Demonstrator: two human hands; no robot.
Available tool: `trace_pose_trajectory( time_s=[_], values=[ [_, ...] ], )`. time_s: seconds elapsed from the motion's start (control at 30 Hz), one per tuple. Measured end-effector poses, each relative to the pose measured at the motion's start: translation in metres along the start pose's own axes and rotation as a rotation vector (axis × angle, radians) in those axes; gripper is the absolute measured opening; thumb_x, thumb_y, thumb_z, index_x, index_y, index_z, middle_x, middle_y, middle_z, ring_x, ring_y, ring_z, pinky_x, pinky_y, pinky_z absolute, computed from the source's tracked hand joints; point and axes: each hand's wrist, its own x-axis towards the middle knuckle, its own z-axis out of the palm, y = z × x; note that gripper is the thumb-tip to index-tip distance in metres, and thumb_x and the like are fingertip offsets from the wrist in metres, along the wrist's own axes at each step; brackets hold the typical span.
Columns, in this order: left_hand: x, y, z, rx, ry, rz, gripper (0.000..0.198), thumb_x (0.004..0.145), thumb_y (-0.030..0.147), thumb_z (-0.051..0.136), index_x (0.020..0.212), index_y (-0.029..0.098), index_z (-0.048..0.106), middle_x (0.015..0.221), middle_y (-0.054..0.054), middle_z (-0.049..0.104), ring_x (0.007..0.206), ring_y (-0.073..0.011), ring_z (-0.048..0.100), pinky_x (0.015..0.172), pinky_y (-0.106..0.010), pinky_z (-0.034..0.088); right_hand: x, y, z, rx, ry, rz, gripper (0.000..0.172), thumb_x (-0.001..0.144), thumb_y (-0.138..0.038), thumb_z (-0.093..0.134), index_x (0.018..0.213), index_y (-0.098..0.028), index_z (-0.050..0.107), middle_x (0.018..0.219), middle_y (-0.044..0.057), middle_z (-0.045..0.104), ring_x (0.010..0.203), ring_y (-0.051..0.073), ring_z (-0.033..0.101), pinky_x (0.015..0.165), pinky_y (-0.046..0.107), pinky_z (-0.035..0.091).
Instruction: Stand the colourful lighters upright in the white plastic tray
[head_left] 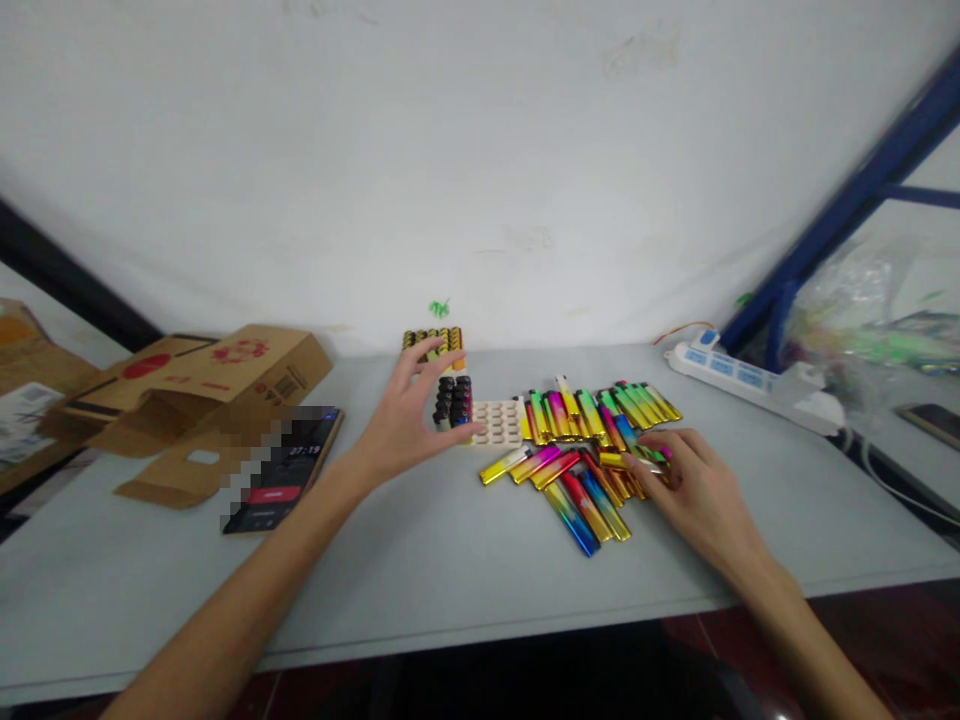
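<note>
My left hand [405, 420] has its fingers spread over the left end of a white tray with holes [498, 424]. The thumb reaches to the tray's front edge. Several lighters with dark tops [454, 400] stand upright in the left part of the tray, partly behind that hand. Holes in the right part show bare. My right hand [701, 490] is at the right side of a loose pile of shiny, multicoloured lighters [559, 415]. Its thumb and fingers are closed on a gold-ended lighter [615, 460], partly hidden by the fingers.
Behind the left hand stands a block of yellow-and-black-topped lighters [454, 340]. An opened cardboard box [255, 360] and a phone [289, 480] lie at the left. A white power strip [757, 380] with a cable is at the right, near a blue frame [847, 210].
</note>
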Motion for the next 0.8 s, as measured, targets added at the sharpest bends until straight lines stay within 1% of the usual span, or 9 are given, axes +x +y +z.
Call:
trace_pose_trajectory(
  time_s=[0.07, 0.17, 0.33, 0.43, 0.53, 0.6, 0.63, 0.73, 0.8],
  values=[
    [-0.002, -0.016, 0.003, -0.097, -0.055, -0.106, 0.085, 0.08, 0.052, 0.086, 0.151, 0.025, 0.047, 0.161, -0.015, 0.043, 0.153, -0.0346, 0.041, 0.127, -0.058, 0.035, 0.0, -0.002, 0.001, 0.005, -0.027, -0.002, 0.042, 0.102, -0.059, 0.056, 0.107, -0.02, 0.07, 0.106, 0.011, 0.068, 0.071, 0.022, 0.065, 0.069, 0.038, 0.055],
    [-0.007, -0.032, 0.015, -0.397, -0.149, -0.237, 0.095, 0.078, 0.049, 0.088, 0.156, 0.023, 0.041, 0.155, -0.016, 0.052, 0.146, -0.0321, 0.051, 0.123, -0.053, 0.042, -0.002, -0.004, 0.003, 0.003, -0.039, -0.019, 0.041, 0.103, -0.059, 0.054, 0.108, -0.02, 0.068, 0.108, 0.012, 0.068, 0.073, 0.022, 0.066, 0.07, 0.038, 0.055],
    [-0.012, -0.034, 0.027, -0.576, -0.221, -0.338, 0.106, 0.065, 0.045, 0.095, 0.154, 0.022, 0.042, 0.155, -0.017, 0.052, 0.137, -0.0344, 0.059, 0.119, -0.052, 0.046, -0.001, -0.014, 0.003, -0.013, 0.002, -0.029, 0.039, 0.104, -0.056, 0.054, 0.11, -0.02, 0.068, 0.107, 0.011, 0.069, 0.07, 0.021, 0.064, 0.069, 0.039, 0.054],
    [-0.013, -0.034, 0.032, -0.659, -0.229, -0.402, 0.116, 0.065, 0.044, 0.096, 0.159, 0.021, 0.032, 0.139, -0.015, 0.064, 0.122, -0.0313, 0.068, 0.108, -0.05, 0.055, 0.008, -0.036, -0.001, 0.015, 0.072, -0.034, 0.034, 0.103, -0.053, 0.059, 0.11, -0.021, 0.068, 0.103, 0.01, 0.069, 0.067, 0.02, 0.062, 0.069, 0.038, 0.055],
    [-0.014, -0.037, 0.036, -0.654, -0.216, -0.4, 0.106, 0.064, 0.047, 0.096, 0.15, 0.019, 0.042, 0.135, -0.013, 0.067, 0.121, -0.0319, 0.068, 0.109, -0.05, 0.055, 0.027, -0.074, -0.002, 0.154, -0.009, -0.167, 0.03, 0.103, -0.049, 0.061, 0.115, -0.022, 0.066, 0.101, 0.01, 0.069, 0.077, 0.023, 0.066, 0.075, 0.038, 0.057],
    [-0.015, -0.038, 0.038, -0.59, -0.195, -0.375, 0.094, 0.063, 0.051, 0.096, 0.139, 0.018, 0.052, 0.135, -0.012, 0.067, 0.125, -0.0335, 0.066, 0.112, -0.05, 0.052, 0.046, -0.101, 0.004, 0.257, -0.169, -0.275, 0.037, 0.102, -0.049, 0.062, 0.128, -0.022, 0.063, 0.114, 0.012, 0.069, 0.086, 0.025, 0.068, 0.081, 0.041, 0.059],
    [-0.015, -0.038, 0.038, -0.566, -0.186, -0.367, 0.091, 0.063, 0.053, 0.095, 0.136, 0.017, 0.054, 0.134, -0.012, 0.068, 0.126, -0.0341, 0.065, 0.113, -0.05, 0.052, 0.057, -0.113, 0.01, 0.298, -0.243, -0.32, 0.048, 0.102, -0.051, 0.063, 0.139, -0.022, 0.057, 0.124, 0.014, 0.066, 0.094, 0.027, 0.069, 0.085, 0.043, 0.06],
    [-0.016, -0.039, 0.039, -0.562, -0.183, -0.354, 0.093, 0.065, 0.056, 0.093, 0.138, 0.016, 0.052, 0.134, -0.013, 0.068, 0.125, -0.0351, 0.065, 0.11, -0.048, 0.053, 0.091, -0.138, 0.039, 0.381, -0.409, -0.405, 0.089, 0.094, -0.063, 0.068, 0.164, -0.024, 0.03, 0.153, 0.02, 0.048, 0.106, 0.03, 0.071, 0.094, 0.048, 0.06],
    [-0.018, -0.041, 0.039, -0.552, -0.205, -0.346, 0.099, 0.064, 0.057, 0.093, 0.142, 0.016, 0.048, 0.136, -0.014, 0.068, 0.124, -0.0356, 0.066, 0.108, -0.049, 0.054, 0.11, -0.144, 0.063, 0.401, -0.474, -0.464, 0.096, 0.091, -0.063, 0.072, 0.166, -0.024, 0.026, 0.157, 0.022, 0.043, 0.113, 0.033, 0.07, 0.099, 0.051, 0.059]
  ],
)
